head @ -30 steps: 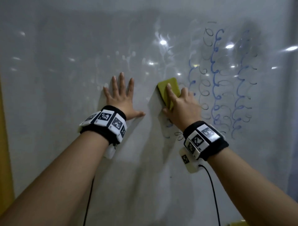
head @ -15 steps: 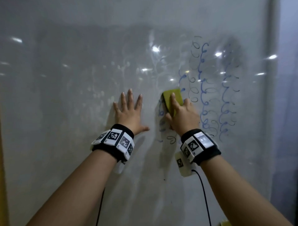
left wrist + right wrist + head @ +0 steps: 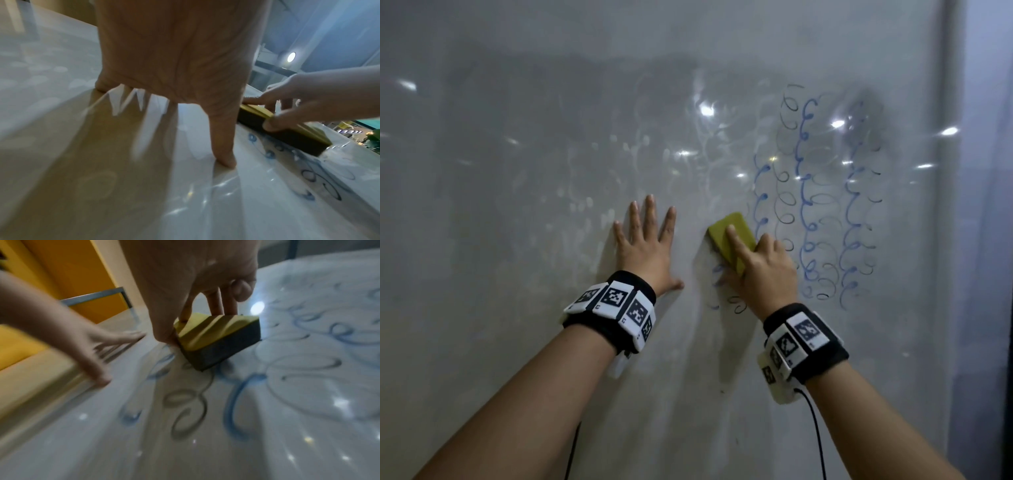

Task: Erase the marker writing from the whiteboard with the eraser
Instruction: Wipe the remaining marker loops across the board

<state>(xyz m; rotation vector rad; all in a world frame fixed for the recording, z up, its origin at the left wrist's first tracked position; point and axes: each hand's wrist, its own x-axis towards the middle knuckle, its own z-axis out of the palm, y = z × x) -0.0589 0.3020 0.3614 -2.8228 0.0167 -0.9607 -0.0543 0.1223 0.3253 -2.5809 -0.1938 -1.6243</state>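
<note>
My right hand grips the yellow eraser, thumb on one side and fingers on the other, index finger laid along its back. Its dark felt face presses flat on the whiteboard. Blue and dark marker loops fill the board to the right of the eraser and just below it. My left hand lies flat on the board left of the eraser, fingers straight and spread, holding nothing.
The board's metal frame edge runs down the right side, with a bluish wall beyond. Faint wiped smears cover the board's left half. A yellow panel shows beyond the board in the right wrist view.
My right hand has slid the eraser down and back up over the left edge of the writing, and it now sits a little higher on the board. My left hand stays pressed flat.
</note>
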